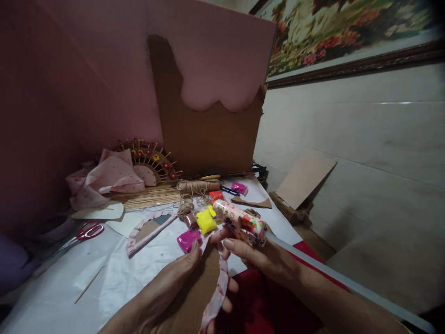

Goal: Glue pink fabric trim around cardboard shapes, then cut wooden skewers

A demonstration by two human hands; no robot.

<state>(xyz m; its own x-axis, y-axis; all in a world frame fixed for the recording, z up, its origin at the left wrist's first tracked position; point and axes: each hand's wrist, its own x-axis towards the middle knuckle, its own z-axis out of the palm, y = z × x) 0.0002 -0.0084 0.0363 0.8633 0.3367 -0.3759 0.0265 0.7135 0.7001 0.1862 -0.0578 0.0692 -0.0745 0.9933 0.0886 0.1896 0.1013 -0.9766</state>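
Observation:
My left hand (pixel 181 266) is closed on a piece of brown cardboard (pixel 193 292), thumb on top and fingertips showing beyond its right edge. Pink floral fabric (pixel 219 290) is folded over the cardboard's curved edge. At the far tip, my right hand (pixel 257 255) pinches this fabric border between thumb and fingers. Just beyond the right hand is a floral-patterned cylinder (pixel 239 218); whether the hand touches it I cannot tell. A magenta packet (pixel 188 241) and a yellow packet (pixel 206 220) lie close past the left thumb.
Red-handled scissors (pixel 89 230), a thin stick (pixel 88 285) and a fabric-edged half-round piece (pixel 149 232) lie on the white table cover (pixel 121 283). Behind are twine (pixel 198 186), bundled sticks (pixel 149 198), a decorated fan (pixel 156 160) and a tall cardboard panel (pixel 208 139).

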